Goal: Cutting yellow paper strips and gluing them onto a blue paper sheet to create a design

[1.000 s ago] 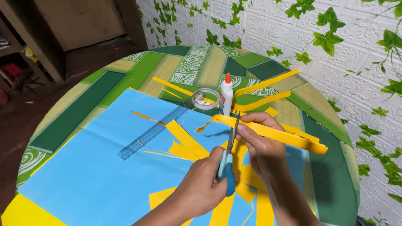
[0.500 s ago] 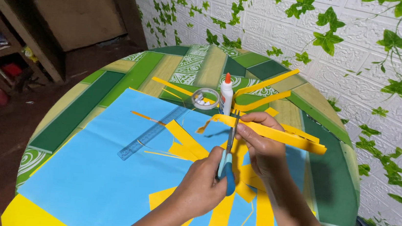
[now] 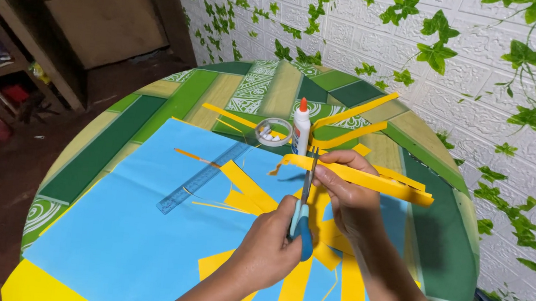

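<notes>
My left hand (image 3: 266, 247) grips blue-handled scissors (image 3: 305, 203), whose blades point away from me and reach the yellow paper strips (image 3: 380, 181). My right hand (image 3: 347, 194) pinches that bundle of long yellow strips just above the table, with the strips sticking out to the right. Both hands hover over a large blue paper sheet (image 3: 135, 236). Several cut yellow strips (image 3: 294, 290) lie fanned out on the sheet under my hands.
A clear ruler (image 3: 203, 177) lies on the blue sheet. A tape roll (image 3: 274, 131) and a white glue bottle with an orange tip (image 3: 300, 131) stand beyond it on the round green patterned table (image 3: 174, 102). More yellow strips (image 3: 357, 110) lie further back. A leaf-patterned wall stands on the right.
</notes>
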